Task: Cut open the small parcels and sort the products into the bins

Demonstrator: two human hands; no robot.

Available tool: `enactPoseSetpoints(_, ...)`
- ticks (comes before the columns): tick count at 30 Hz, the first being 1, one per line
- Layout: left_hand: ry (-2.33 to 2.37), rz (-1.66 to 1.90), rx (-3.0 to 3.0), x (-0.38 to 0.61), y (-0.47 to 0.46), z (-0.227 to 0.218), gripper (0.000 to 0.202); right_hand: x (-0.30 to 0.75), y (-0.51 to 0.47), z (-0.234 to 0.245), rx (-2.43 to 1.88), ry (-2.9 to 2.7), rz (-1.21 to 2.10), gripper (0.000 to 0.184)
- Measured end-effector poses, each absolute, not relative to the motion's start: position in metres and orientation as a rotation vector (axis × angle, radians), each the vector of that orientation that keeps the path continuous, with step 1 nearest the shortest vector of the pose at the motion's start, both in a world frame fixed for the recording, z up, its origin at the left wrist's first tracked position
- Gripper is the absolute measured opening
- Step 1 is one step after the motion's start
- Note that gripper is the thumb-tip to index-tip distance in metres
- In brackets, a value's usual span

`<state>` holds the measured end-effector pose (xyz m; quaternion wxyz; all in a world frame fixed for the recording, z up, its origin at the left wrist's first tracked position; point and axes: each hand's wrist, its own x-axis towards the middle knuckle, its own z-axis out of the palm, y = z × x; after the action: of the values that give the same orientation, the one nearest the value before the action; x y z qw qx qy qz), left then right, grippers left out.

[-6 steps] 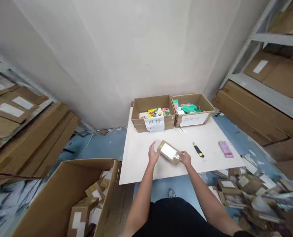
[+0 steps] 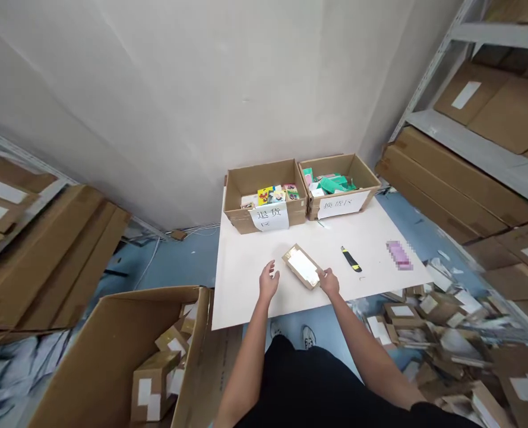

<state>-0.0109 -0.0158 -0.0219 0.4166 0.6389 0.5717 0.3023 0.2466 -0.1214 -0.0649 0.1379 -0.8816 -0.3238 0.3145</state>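
A small flat cardboard parcel (image 2: 302, 266) with a white label lies on the white table (image 2: 246, 267). My right hand (image 2: 329, 280) grips its near right end. A little to the parcel's left, my left hand (image 2: 268, 280) hovers over the table with fingers apart and holds nothing.
A yellow-and-black utility knife (image 2: 350, 258) and a pink item (image 2: 398, 254) lie to the right. Two labelled open boxes (image 2: 266, 196) (image 2: 337, 185) stand at the table's far edge. A big carton of parcels (image 2: 112, 356) stands lower left; opened packaging (image 2: 433, 327) litters the floor right. Shelves (image 2: 468, 142) flank both sides.
My left hand has let go of the parcel and drawn back to the left. The right hand still holds the parcel's end. The view has tilted slightly.
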Motion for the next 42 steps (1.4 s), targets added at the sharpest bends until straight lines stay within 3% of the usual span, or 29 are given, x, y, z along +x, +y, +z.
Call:
enactPoseSetpoints(6, 1.368, 0.603, 1.592, -0.013, -0.012, -0.034, 0.045, 0.254, -0.097, -0.059, -2.536, -0.924, 0.999, 0.022)
enactPoseSetpoints(13, 1.269, 0.404, 1.784, 0.009, 0.037, -0.032, 0.049, 0.218, -0.082, -0.066, -2.511, -0.934, 1.056, 0.038)
enactPoseSetpoints(17, 1.136, 0.213, 2.028, 0.022, 0.078, -0.027, 0.057, 0.21, -0.081, -0.071, -2.444, -0.811, 1.056, 0.032)
enactPoseSetpoints(20, 1.054, -0.05, 2.177, 0.039, 0.106, -0.023, 0.072, 0.217, -0.08, -0.064, -2.378, -0.846, 0.969, 0.052)
enactPoseSetpoints(22, 0.966, -0.231, 2.271, 0.053, 0.121, -0.021, 0.093, 0.226, -0.078, -0.056, -2.308, -0.946, 0.871, 0.063)
enactPoseSetpoints(25, 0.854, -0.477, 2.357, 0.075, 0.132, -0.02, 0.125, 0.246, -0.073, -0.042, -2.207, -1.106, 0.75, 0.066)
enactPoseSetpoints(27, 0.855, -0.571, 2.357, 0.083, 0.132, -0.023, 0.134, 0.264, -0.07, -0.036, -2.181, -1.151, 0.707, 0.067)
enactPoseSetpoints(36, 1.205, -0.572, 2.286, 0.087, 0.096, -0.036, 0.131, 0.372, -0.078, -0.057, -2.226, -1.022, 0.697, 0.069)
enactPoseSetpoints(42, 1.331, -0.606, 2.343, 0.105, 0.066, -0.035, 0.123, 0.436, -0.089, -0.087, -2.465, -0.892, 0.952, 0.067)
